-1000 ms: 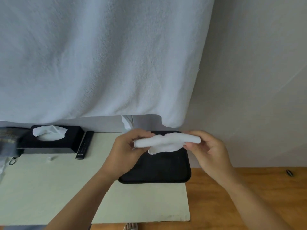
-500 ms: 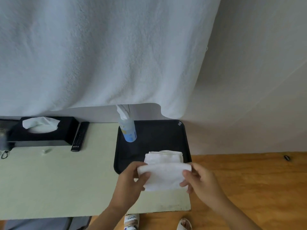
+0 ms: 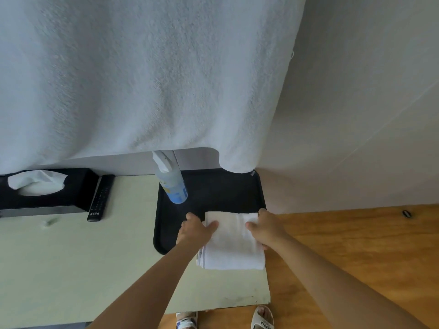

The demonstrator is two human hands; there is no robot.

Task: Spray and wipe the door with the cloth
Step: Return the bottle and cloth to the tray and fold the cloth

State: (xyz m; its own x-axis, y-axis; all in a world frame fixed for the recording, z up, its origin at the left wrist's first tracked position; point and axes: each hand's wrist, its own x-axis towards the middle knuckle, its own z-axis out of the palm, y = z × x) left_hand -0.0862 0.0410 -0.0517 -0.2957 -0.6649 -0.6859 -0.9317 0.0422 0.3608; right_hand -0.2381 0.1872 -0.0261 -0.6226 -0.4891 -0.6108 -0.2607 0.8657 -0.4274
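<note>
Two bare hands hold a folded white cloth (image 3: 231, 241) at lower centre of the frame, where it lies over the near edge of a black tray (image 3: 164, 233) on a pale table (image 3: 83, 257). The left hand (image 3: 196, 230) pinches the cloth's left edge, thumb on top; the right hand (image 3: 267, 227) grips its right edge the same way. It looks soft, light and limp, so it is probably best gripped by the folded edges. A spray bottle (image 3: 172, 184) stands on the tray's far left corner. At left sit a tissue box (image 3: 45, 193) and a remote (image 3: 99, 198). A large white towel (image 3: 142, 74) fills the upper frame.
</note>
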